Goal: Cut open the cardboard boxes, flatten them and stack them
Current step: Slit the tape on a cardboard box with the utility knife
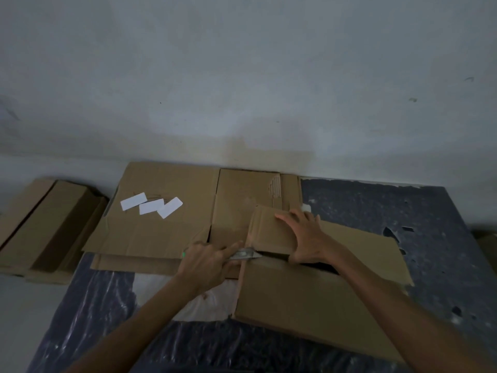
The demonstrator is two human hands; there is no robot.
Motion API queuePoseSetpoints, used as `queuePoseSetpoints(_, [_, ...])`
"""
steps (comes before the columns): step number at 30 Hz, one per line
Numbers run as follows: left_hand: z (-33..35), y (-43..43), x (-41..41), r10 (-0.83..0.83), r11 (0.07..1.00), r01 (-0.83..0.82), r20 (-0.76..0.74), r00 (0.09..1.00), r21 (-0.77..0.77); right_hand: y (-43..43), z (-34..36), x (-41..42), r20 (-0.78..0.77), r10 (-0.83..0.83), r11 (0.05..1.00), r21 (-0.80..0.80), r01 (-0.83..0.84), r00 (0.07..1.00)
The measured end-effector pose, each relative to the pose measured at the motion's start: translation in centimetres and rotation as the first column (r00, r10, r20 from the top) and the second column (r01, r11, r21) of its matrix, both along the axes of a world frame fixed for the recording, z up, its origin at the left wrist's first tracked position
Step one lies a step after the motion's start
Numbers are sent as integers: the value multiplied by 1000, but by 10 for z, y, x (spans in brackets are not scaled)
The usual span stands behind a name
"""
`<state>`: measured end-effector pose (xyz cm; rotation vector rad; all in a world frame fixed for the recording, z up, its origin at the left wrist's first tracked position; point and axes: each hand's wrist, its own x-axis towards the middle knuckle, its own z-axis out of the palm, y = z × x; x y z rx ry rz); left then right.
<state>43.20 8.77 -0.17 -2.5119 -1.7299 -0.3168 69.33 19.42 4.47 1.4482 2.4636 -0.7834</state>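
Forearms are stretched over a half-opened cardboard box (309, 300), and a seam is being cut.
A utility knife (246, 254) is gripped by the left hand (207, 261), forefinger laid along it, tip set in the slit at the box corner; just past the tip the top flap (269, 232) is pressed down by the right hand (304, 238), fingers spread. The board is judged light and stiff but easily creased, so it is best held flat close to the cut. Flattened sheets (161, 232) lie beyond the knife hand.
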Motion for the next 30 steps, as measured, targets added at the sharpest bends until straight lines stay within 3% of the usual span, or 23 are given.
queuePoseSetpoints(4, [2, -10, -23, -80, 996, 80, -1, 997, 39, -4, 0, 8, -54, 9, 999, -43, -11, 998])
queuePoseSetpoints(11, [-3, -9, -5, -72, 997, 71, -31, 997, -25, -17, -5, 0, -25, 3, 1000, -8, -4, 1000])
queuePoseSetpoints(18, [-1, -27, -6, -80, 997, 80, 78, 994, 4, -17, -3, 11, -59, 46, 998, -36, -49, 997])
queuePoseSetpoints(23, [-2, -33, -5, -47, 999, 46, 63, 997, 18, -17, -1, 13, -83, 43, 997, -66, -48, 996])
queuePoseSetpoints(26, [-3, -36, 0, -55, 998, 54, 33, 998, 26, -18, 1, 14, -50, 74, 996, -53, -77, 996])
queuePoseSetpoints(30, [-3, -38, 4, -67, 998, 67, -57, 996, 7, -40, -1, -13, 120, 148, 986, 63, -156, 982])
